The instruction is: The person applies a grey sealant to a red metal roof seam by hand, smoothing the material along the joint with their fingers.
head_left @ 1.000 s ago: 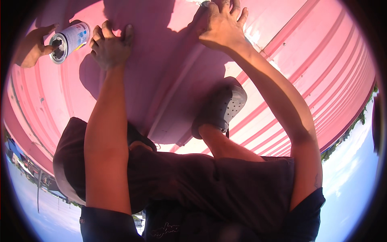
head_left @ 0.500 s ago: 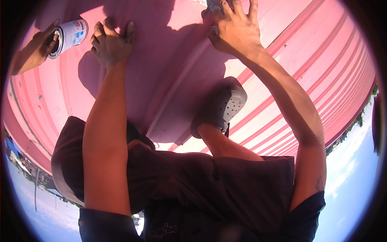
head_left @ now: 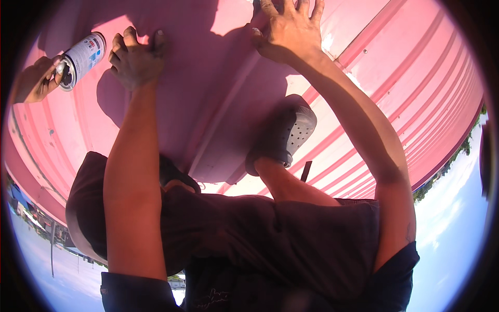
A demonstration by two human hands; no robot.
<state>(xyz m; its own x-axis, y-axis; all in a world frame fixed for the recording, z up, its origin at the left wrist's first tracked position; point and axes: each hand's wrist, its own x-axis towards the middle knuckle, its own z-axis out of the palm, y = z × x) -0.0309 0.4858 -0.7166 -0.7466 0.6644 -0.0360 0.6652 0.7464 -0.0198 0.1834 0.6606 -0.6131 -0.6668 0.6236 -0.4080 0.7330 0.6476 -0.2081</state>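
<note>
My left hand [head_left: 136, 61] rests on a pink ribbed metal roof [head_left: 234, 99], thumb apart and fingers bent, with nothing visible in it. My right hand [head_left: 293, 31] lies on the roof farther right, its fingers spread; the picture's top edge is close to its fingertips. To the left of my left hand, another person's hand [head_left: 37, 80] holds a metal can [head_left: 86, 54] with a white and blue label. That can is tilted, and its lower end looks dark inside. A whitish smear shows on the other person's thumb.
A dark clog shoe [head_left: 293, 130] with round holes stands on the roof between my arms. Raised ribs and screw heads [head_left: 365, 51] run across the sheet. The roof's edge [head_left: 442, 166] curves past my right arm, with trees and sky beyond.
My right hand has slid left across the roof, and my left hand has shifted slightly left. The other person's hand and can moved slightly left and down.
</note>
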